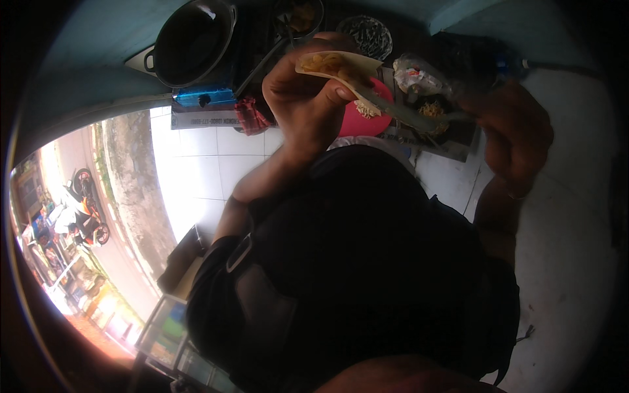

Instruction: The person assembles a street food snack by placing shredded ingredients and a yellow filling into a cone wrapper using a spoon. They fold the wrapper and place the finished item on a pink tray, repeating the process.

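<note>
In front of my chest my left hand (303,105) grips a pale folded paper wrapper (364,63), thumb below and fingers behind it. Yellow-orange food (327,64) lies in its fold. My right hand (514,134) is dark and closed, raised at the right. Between it and the wrapper stretches a long greyish strip (409,119), blurred; whether it is a utensil or plastic I cannot tell. Under the wrapper sits a pink plate (360,126) with pale crumbly food on it. Beside it is a dark dish (434,118) of yellowish shreds.
A big black wok (193,42) stands on a blue-fronted stove (203,97) at the far left. Near it lies a red checked cloth (252,116). Further back are a pan of food (298,16), a metal bowl (367,36) and a plastic bag (416,75). A motorbike (85,208) shows through the doorway.
</note>
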{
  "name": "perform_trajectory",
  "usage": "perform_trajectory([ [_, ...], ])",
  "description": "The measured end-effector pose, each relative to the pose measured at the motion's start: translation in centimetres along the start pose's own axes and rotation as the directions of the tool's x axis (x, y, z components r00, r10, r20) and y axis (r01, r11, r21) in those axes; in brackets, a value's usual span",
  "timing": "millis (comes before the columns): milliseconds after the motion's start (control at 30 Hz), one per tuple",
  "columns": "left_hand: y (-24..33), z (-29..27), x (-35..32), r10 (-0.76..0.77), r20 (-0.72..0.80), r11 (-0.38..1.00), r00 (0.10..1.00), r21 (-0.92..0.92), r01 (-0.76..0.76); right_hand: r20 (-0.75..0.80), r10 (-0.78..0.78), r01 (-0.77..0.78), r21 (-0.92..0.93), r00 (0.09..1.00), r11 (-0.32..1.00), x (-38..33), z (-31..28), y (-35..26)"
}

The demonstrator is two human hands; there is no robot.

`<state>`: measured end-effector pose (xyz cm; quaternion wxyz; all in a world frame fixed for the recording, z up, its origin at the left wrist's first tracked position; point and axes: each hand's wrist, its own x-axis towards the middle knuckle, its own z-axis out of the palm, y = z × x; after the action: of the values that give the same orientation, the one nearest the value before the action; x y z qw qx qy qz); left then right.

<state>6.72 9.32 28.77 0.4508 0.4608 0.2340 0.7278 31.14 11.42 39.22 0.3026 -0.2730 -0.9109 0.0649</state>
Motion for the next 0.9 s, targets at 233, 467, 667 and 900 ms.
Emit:
perform_trajectory([
  [233, -0.9, 0.7, 0.5, -0.072, -0.191, 0.982, 0.979, -0.186, 0.036, 0.046, 0.284, -0.287, 0.191, 0.958, 0.938, -1.3, 1.4, 0.3],
  [467, -1.5, 0.8, 0.7, -0.118, -0.2, 0.972, 0.973, -0.223, 0.073, -0.063, 0.443, -0.411, 0.278, 0.894, 0.868, -2.4, 2.5, 0.6],
  [667, -2.0, 1.1, 0.8, -0.159, -0.178, 0.964, 0.971, -0.241, 0.114, -0.155, 0.295, -0.261, 0.205, 0.943, 0.943, -1.2, 4.1, 1.2],
  [900, -1.9, 1.4, 1.2, -0.147, -0.168, 0.965, 0.975, -0.239, 0.104, -0.146, 0.221, -0.198, 0.16, 0.964, 0.967, -0.2, 4.5, 1.2],
])
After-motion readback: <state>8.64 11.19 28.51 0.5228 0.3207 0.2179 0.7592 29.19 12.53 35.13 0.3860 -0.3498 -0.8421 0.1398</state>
